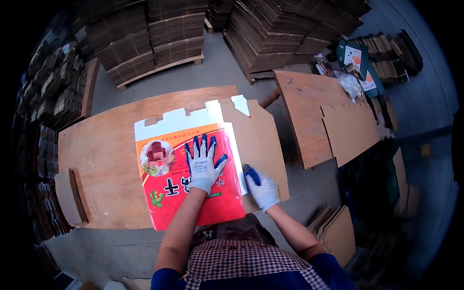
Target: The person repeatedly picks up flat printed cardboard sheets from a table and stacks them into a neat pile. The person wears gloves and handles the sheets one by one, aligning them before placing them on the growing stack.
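A flat printed cardboard box blank [166,212], red and orange with a food picture and white flaps, lies on the wooden table in front of me. My left hand [203,166], in a white glove with blue fingertips, rests on its printed face, palm down and fingers spread. Under its right side, a plain brown cardboard sheet [263,140] sticks out. My right hand [263,188], gloved alike, is by the blank's white right edge, over the brown cardboard. Motion blurs its fingers, so their grip on the edge cannot be made out.
The wooden table [101,154] extends left, with a brown cardboard piece [70,198] at its end. Another wooden board [302,116] to the right bears a cardboard sheet [350,130] and a clear plastic bag [349,84]. Stacked cardboard [176,36] stands on pallets behind; folded cartons [338,234] stand lower right.
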`<state>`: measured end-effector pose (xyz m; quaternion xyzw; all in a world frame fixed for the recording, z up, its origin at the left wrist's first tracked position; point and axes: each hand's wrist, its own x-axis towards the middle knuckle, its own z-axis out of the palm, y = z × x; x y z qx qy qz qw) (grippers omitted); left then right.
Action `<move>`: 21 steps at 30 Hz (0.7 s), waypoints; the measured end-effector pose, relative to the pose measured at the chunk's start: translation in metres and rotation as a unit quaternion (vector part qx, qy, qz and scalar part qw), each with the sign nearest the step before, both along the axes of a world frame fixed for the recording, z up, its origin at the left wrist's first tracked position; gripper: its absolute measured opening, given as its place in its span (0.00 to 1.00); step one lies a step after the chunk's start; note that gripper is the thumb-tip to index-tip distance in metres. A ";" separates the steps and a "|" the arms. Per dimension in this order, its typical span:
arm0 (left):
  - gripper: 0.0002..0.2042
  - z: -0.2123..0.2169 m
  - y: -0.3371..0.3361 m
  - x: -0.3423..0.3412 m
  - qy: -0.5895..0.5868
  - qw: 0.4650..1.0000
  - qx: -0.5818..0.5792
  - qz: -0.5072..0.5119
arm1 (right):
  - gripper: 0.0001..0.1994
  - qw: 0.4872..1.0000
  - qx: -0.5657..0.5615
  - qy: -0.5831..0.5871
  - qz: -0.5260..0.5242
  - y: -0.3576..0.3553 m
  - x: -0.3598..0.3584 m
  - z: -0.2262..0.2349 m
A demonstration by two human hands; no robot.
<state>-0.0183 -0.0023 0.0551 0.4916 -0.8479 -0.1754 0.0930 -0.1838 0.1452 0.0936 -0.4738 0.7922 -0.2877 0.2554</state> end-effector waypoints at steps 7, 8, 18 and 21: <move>0.38 0.000 0.001 -0.006 -0.025 0.999 0.022 -0.003 | 0.24 0.953 -0.016 -0.218 -0.210 -0.031 -0.128 -0.004; 0.38 -0.001 0.000 -0.004 -0.027 0.999 0.019 0.001 | 0.23 0.965 -0.037 -0.183 -0.182 -0.030 -0.130 0.004; 0.37 0.003 -0.003 -0.006 -0.008 1.000 0.026 -0.004 | 0.28 0.952 -0.068 0.243 0.175 -0.119 -0.039 -0.020; 0.37 0.004 -0.003 -0.006 -0.006 1.000 0.023 -0.002 | 0.30 0.932 -0.012 0.310 0.190 -0.124 -0.030 -0.027</move>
